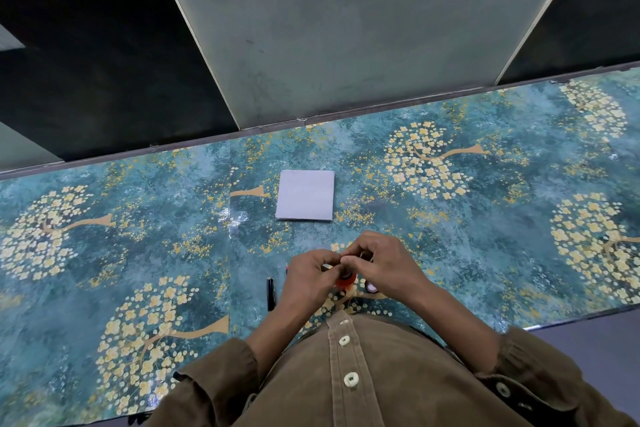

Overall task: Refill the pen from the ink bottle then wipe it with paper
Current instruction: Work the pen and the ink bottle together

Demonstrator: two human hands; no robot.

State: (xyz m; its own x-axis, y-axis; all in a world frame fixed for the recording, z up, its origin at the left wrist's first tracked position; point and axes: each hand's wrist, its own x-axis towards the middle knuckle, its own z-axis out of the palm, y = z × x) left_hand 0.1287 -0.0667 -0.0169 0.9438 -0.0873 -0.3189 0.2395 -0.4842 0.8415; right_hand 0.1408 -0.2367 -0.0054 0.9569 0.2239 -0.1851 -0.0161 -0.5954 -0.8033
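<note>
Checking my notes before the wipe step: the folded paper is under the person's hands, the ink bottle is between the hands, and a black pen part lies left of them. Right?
Not quite. The head view shows the folded paper lying untouched, farther out on the table than both hands. The rest stands: the ink bottle sits between the left hand and right hand, and the black pen part lies left of them.

1. In the lower middle of the frame we find the tightest spot: our left hand point(310, 276) and right hand point(377, 265) meet over a small red ink bottle point(345, 282).
2. A black pen part point(270, 292) lies just left of them.
3. A folded white paper square point(305, 195) lies above, apart from the hands.
4. The teal flowered tabletop point(104, 253) spreads left and right of these.
</note>
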